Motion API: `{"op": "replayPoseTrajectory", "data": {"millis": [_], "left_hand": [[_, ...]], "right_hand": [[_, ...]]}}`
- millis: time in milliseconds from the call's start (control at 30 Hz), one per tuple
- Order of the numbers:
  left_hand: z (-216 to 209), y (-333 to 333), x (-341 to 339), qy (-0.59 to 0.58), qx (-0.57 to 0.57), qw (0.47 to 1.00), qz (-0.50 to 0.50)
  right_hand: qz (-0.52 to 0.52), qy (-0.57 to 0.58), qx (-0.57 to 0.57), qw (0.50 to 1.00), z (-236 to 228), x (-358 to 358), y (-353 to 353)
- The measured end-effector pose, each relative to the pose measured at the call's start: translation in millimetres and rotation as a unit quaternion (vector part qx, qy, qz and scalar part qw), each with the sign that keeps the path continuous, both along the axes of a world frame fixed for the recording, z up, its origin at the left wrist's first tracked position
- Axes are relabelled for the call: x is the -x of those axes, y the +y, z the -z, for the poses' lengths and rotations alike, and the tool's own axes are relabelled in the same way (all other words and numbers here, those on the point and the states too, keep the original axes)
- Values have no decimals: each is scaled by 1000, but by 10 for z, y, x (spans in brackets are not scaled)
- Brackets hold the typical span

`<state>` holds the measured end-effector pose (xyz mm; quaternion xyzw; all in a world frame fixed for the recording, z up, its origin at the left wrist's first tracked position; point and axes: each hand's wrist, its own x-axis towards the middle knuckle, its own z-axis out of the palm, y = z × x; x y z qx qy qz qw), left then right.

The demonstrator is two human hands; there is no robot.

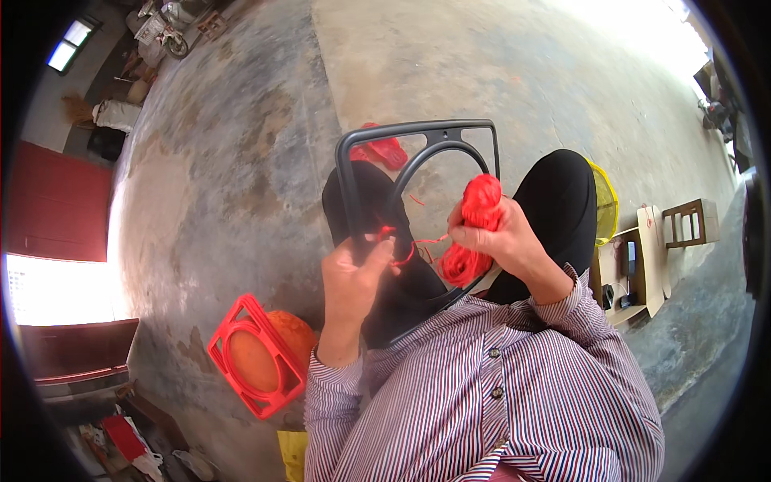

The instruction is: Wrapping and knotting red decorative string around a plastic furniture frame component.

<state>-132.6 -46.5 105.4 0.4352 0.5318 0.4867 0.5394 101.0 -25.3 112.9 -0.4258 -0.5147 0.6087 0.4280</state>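
A dark grey plastic frame (418, 128) with a curved inner ring stands upright between my knees, its lower part against my lap. My right hand (514, 241) is closed around a twisted bundle of red cord (481, 201), which sticks out above and below the fist. From the bundle a thin red strand (409, 256) runs across to my left hand (353, 277). There, thumb and fingers pinch the strand beside the frame's left bar. Whether it loops around the bar is hidden by the fingers.
More red cord (387, 151) lies beyond my left knee. At lower left, a red plastic frame (299, 376) leans against a round orange object (295, 336). On the right are a yellow mesh basket (608, 205), an open cardboard box (654, 265) and a wooden stool (687, 225).
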Motion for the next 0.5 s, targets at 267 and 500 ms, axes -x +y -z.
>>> {"op": "replayPoseTrajectory", "data": {"millis": [267,500], "left_hand": [[70,159,-31,-38,25,999,-12],[-82,30,265,50,46,994,-88]], "right_hand": [[-337,-242,-142,899,164,143,-488],[-149,-210,-365,895,186,-188,-411]]}}
